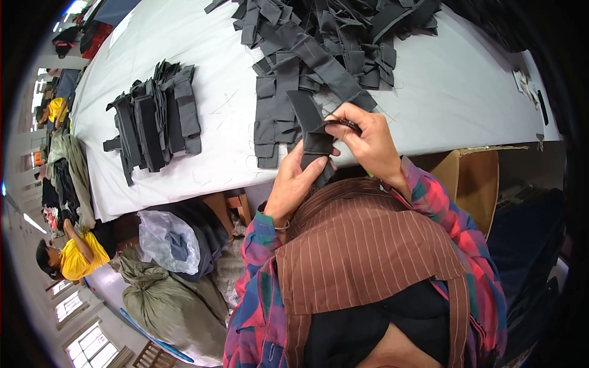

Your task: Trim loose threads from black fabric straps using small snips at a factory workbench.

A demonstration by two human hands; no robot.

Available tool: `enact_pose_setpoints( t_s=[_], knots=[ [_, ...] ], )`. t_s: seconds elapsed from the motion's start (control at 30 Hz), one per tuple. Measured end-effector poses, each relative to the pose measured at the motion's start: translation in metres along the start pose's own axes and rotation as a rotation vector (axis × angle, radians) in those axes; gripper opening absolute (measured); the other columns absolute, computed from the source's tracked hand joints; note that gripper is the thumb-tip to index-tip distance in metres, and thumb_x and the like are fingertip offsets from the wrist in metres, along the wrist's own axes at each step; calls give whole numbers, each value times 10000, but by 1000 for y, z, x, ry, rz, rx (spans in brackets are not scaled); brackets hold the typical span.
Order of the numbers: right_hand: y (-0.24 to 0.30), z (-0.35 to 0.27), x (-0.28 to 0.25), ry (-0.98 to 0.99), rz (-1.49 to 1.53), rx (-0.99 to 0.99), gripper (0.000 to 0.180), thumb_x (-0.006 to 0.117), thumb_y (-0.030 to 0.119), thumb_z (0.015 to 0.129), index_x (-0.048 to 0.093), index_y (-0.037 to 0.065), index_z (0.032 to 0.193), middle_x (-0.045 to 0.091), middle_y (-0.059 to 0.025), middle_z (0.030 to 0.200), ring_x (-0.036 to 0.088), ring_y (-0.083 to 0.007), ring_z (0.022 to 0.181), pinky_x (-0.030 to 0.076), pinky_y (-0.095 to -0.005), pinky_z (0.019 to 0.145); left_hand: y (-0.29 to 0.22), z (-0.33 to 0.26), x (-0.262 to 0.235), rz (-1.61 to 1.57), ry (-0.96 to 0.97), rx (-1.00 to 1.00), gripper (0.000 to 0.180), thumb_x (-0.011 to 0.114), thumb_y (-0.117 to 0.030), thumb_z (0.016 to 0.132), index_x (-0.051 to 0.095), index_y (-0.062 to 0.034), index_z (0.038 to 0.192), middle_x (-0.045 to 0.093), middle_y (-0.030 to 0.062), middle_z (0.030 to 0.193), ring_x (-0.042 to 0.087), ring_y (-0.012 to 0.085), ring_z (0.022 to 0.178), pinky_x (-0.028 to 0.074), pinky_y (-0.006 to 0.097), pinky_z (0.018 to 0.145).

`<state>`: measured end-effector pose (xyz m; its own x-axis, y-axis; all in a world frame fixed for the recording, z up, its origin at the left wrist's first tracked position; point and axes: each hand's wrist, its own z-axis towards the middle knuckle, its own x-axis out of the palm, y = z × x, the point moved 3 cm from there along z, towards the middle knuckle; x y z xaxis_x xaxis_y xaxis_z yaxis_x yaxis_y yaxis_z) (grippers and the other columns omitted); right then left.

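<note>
My left hand [296, 184] is closed on a dark grey fabric strip [318, 143], with the thumb pressed flat on its lower part. The strip's upper end stands up over other pieces at the table's near edge. Close beside it, my right hand [368, 142] is closed on small black thread snips [345, 125], whose curved handle shows between thumb and fingers. Their blades are hidden against the strip, so I cannot tell whether they touch it. Flat grey strips [270, 132] lie just left of and beyond my hands.
A large heap of grey strips [343, 43] covers the far middle of the white table [221, 122]. A smaller stack [156, 116] lies on the left. Below the edge are a clear plastic bag [165, 242], an olive sack [165, 300] and a cardboard box [478, 184]. A person in yellow [83, 257] is far left.
</note>
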<state>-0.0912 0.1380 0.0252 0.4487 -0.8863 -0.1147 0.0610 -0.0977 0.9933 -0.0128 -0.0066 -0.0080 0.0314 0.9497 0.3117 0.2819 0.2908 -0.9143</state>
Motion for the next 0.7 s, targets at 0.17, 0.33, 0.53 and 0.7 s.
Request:
enact_pose_setpoints(
  t_s=[0.17, 0.33, 0.53, 0.7],
  knots=[
    [-5, 13, -12, -72, 103, -121, 142, 654, 142, 870, 599, 11, 855, 559, 14, 663, 447, -36, 528, 347, -197, 470, -17, -7, -9, 652, 5, 333, 315, 596, -89, 877, 559, 31, 1166, 394, 149, 1361, 376, 263, 1247, 300, 383, 1037],
    [4, 14, -8, 110, 634, 349, 145, 653, 185, 891, 572, 97, 810, 466, 90, 658, 333, 13, 495, 234, -187, 422, -45, -17, 4, 426, 26, 371, 319, 604, -125, 885, 573, 39, 1157, 445, 148, 1318, 406, 250, 1249, 286, 357, 1058],
    [-16, 27, -6, 58, 172, 65, 213, 664, 211, 875, 616, 35, 984, 620, 16, 816, 566, -101, 676, 448, -241, 607, -23, -14, -1, 107, -43, 150, 317, 600, -125, 906, 555, 45, 1170, 556, 42, 1126, 500, 109, 1016, 388, 238, 890],
    [19, 8, -16, -169, -459, -320, 236, 706, 277, 803, 647, 110, 959, 611, -44, 959, 617, -243, 739, 487, -341, 658, -20, -13, -4, -48, -208, 71, 278, 621, -126, 901, 584, 18, 1136, 624, 20, 993, 557, 71, 875, 453, 215, 780]
  ],
)
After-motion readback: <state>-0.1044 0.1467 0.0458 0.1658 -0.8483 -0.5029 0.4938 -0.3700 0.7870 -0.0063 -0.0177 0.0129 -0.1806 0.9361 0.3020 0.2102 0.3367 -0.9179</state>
